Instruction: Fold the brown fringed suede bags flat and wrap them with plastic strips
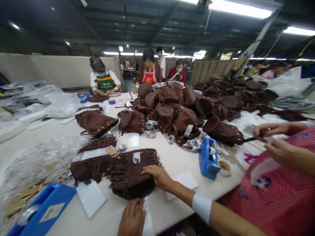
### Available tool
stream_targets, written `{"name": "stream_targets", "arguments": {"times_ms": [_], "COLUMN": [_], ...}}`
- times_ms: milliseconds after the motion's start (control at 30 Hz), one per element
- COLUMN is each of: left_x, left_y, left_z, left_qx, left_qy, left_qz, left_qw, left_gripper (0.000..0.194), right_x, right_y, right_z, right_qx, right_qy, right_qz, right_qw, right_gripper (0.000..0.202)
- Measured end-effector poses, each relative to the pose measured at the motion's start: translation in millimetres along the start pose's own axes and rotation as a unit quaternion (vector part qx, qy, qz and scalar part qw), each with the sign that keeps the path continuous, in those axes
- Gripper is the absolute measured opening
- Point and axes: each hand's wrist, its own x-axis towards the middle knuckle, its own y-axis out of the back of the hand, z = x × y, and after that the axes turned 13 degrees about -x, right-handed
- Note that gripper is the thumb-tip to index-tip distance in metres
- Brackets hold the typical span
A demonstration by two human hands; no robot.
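A dark brown fringed bag [134, 173] lies on the white table in front of me. My right hand [157, 175] rests on the bag's right side, fingers spread over it. Just below the bag's bottom edge is my left hand [133, 216], its fingers bent together beside a strip of white material [147, 218]; what it holds, if anything, is hidden. White tissue pokes out at the bag's upper middle. Another fringed bag [90, 168] touches it on the left, with a tan tag [111, 150] above.
Blue tape dispensers stand at lower left [46, 209] and right [209, 159]. Brown bags [172, 114] are piled across the middle. Clear plastic [36, 164] lies left. At right, a co-worker's hands [278, 141] hold a strap; other people sit across the table.
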Motion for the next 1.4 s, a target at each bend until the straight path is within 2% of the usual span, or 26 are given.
{"name": "stream_targets", "arguments": {"times_ms": [167, 267, 400, 733, 867, 967, 1000, 1033, 1100, 1133, 1200, 1267, 1333, 1400], "left_x": [6.3, 11.3, 12.5, 10.5, 10.2, 12.2, 14.5, 18.3, 31.4, 40.8, 62.6, 81.1, 88.4, 83.3], "left_y": [17.5, 23.9, 24.3, 18.8, 17.8, 26.0, 30.5, 35.4, 44.6, 48.0, 51.8, 52.3, 50.8, 49.0], "left_z": [15.4, 17.3, 15.1, 2.4, -1.6, -4.0, -4.2, -3.9, -2.1, -0.8, 1.4, -0.7, -14.6, -44.8], "left_qx": [-0.050, -0.082, -0.097, -0.076, -0.053, -0.057, -0.054, -0.045, -0.011, 0.010, 0.039, 0.041, 0.026, 0.045], "left_qy": [0.075, 0.093, 0.078, 0.013, 0.002, -0.016, -0.014, -0.002, 0.063, 0.106, 0.170, 0.176, 0.157, 0.081], "left_qz": [-0.037, -0.063, -0.066, -0.048, -0.035, -0.021, -0.012, 0.004, 0.059, 0.091, 0.150, 0.166, 0.112, 0.066], "left_qw": [0.995, 0.990, 0.990, 0.996, 0.998, 0.998, 0.998, 0.999, 0.996, 0.990, 0.973, 0.969, 0.981, 0.994], "left_gripper": [0.033, 0.036, 0.038, 0.036, 0.034, 0.034, 0.034, 0.034, 0.040, 0.047, 0.064, 0.067, 0.052, 0.053], "right_x": [0.1, 2.0, 3.3, 10.7, 6.8, -19.2, -31.4, -43.5, -62.5, -67.1, -64.2, -48.7, -30.6, -18.9], "right_y": [0.1, -4.0, -8.4, -4.7, 18.8, 49.7, 59.0, 66.4, 72.6, 70.6, 57.5, 39.6, 25.9, 20.4], "right_z": [2.0, 5.6, 7.3, 16.5, 9.2, 5.8, 6.3, 6.7, 4.8, 2.3, -4.6, -11.8, -16.6, -14.9], "right_qx": [0.029, 0.034, 0.007, -0.029, -0.054, -0.091, -0.107, -0.123, -0.147, -0.152, -0.154, -0.160, -0.169, -0.174], "right_qy": [-0.008, -0.009, -0.007, 0.000, 0.006, -0.037, -0.066, -0.093, -0.140, -0.152, -0.165, -0.175, -0.174, -0.148], "right_qz": [-0.040, -0.040, -0.028, -0.058, -0.071, -0.040, -0.026, -0.015, 0.000, 0.009, 0.029, 0.034, 0.009, -0.016], "right_qw": [0.999, 0.999, 1.000, 0.998, 0.996, 0.994, 0.992, 0.988, 0.979, 0.977, 0.974, 0.971, 0.970, 0.973], "right_gripper": [0.055, 0.055, 0.056, 0.058, 0.061, 0.068, 0.063, 0.055, 0.045, 0.049, 0.072, 0.086, 0.069, 0.048]}}
